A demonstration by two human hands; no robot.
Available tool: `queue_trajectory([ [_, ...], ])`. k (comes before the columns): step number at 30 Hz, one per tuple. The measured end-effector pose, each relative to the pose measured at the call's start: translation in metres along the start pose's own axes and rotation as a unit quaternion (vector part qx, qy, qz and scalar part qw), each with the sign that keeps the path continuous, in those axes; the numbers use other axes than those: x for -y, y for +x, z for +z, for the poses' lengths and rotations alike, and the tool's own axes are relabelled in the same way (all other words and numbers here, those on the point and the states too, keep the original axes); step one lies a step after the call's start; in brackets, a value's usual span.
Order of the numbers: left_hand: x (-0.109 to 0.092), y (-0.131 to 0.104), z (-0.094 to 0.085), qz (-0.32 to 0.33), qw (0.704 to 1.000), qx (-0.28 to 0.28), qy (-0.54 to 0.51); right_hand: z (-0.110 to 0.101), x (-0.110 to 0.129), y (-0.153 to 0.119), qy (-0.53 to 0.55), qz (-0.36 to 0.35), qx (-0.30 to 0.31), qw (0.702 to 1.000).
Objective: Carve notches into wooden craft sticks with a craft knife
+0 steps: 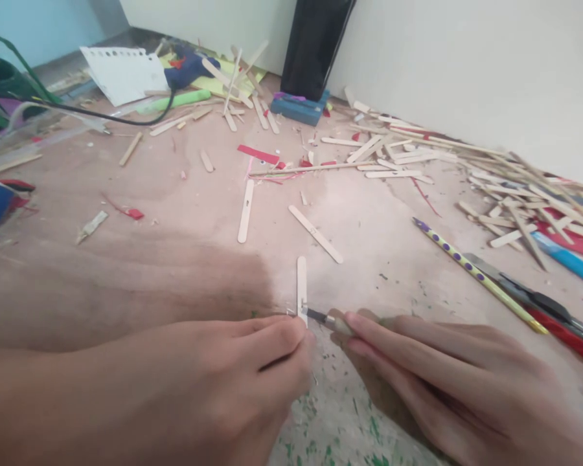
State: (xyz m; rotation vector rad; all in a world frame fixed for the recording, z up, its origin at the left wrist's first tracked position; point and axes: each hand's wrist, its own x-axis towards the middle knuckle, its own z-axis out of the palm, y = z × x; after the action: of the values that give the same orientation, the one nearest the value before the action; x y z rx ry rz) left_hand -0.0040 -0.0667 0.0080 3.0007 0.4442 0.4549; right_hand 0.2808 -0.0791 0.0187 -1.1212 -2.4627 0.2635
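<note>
Upright in the middle of the view stands a pale wooden stick (302,281), its lower end pinched between the thumb and fingers of my left hand (233,375). From the right, my right hand (437,375) grips a slim tool (339,323) with a light handle and a dark, thin front part. The tool's tip touches or nearly touches the stick just above my left fingertips. Two more wooden sticks lie on the table beyond, one with a small hole (245,213) and one slanted with a faint mark (315,234).
A patterned pencil (476,275) and a dark-bladed cutter (539,301) lie at the right. Piles of sticks (519,194) line the back and right. A black object (317,48) stands on a blue block (300,109). A cable (126,121) crosses the back left.
</note>
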Motion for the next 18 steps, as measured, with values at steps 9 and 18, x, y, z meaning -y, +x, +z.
queue_trajectory([
  [9, 0.008, 0.007, -0.003, 0.072, 0.995, -0.02, 0.067, 0.003, 0.0, 0.006, 0.093, 0.019, -0.005, 0.995],
  [18, 0.009, 0.005, 0.004, 0.058, 0.996, -0.049, 0.04, -0.003, -0.003, 0.0, 0.098, 0.086, -0.035, 0.991],
])
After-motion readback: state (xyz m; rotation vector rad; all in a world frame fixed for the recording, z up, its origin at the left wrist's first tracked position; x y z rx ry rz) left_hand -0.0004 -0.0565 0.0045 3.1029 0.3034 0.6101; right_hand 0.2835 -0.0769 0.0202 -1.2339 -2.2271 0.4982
